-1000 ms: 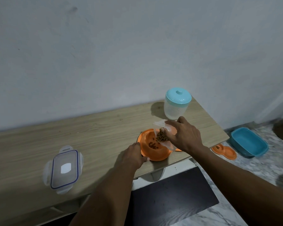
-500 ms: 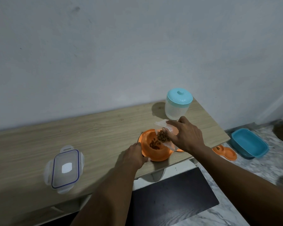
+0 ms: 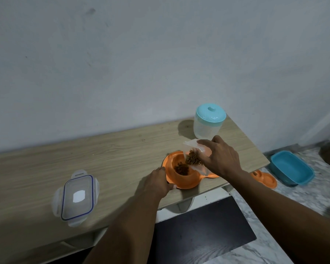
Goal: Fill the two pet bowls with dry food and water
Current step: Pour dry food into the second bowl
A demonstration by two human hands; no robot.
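Kibble [image 3: 193,160] spilling from clear tub [image 3: 190,144] into orange double bowl [image 3: 185,182], centre right.
My right hand [image 3: 221,159] grips the tilted tub; my left hand [image 3: 156,182] holds the bowl's rim, near the worktop [image 3: 112,159] front edge; lid [image 3: 77,195] well apart, lower left.

hands [image 3: 220,158] tipping kibble container [image 3: 195,159], orange bowl [image 3: 181,177]

Over the last second the kibble pile [image 3: 181,168] in the orange bowl [image 3: 187,182] has grown, as more spilled from the clear container [image 3: 191,145] tipped by the right hand [image 3: 222,159].
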